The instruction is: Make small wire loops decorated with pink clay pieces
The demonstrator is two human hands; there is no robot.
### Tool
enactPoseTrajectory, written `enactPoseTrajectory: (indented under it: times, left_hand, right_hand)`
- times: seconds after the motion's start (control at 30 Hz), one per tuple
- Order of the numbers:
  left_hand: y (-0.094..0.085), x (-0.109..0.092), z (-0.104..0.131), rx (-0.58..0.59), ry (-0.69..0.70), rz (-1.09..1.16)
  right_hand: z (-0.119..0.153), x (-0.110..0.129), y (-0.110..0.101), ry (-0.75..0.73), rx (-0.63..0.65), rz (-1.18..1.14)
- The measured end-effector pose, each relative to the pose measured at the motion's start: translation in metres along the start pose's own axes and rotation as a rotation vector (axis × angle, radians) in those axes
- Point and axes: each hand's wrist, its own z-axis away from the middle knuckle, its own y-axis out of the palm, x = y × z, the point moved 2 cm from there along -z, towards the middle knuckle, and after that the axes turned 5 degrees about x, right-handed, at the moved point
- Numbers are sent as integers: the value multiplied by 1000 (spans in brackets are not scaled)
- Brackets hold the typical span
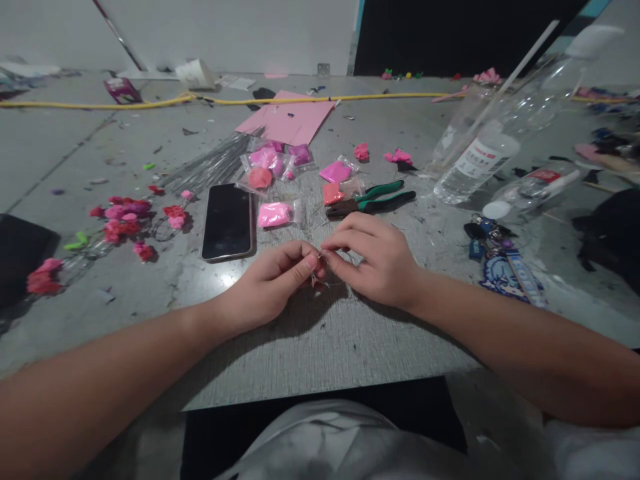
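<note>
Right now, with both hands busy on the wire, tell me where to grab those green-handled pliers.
Take the pliers by the two green handles, coming from the right. The handles point right and slightly away, lying flat and spread a little, with bare table around them. The dark jaw end sits left, crowded against small bags of pink clay.

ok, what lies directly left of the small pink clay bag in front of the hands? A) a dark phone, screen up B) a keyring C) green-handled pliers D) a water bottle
A: the phone lies flat, screen up, just left of the pink clay bag; the pliers, bottle and keyring all sit to the right.
</note>
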Motion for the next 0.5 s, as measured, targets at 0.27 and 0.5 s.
enactPoseTrajectory:
  times: [0.27,0.5]
  left_hand:
    - [0,2,1,-37,6,17]
    - [1,2,-2,-34,-61,144]
  right_hand:
    - [2,4,0,39,9,-54]
    - [-1,-2,0,-9,52,-29]
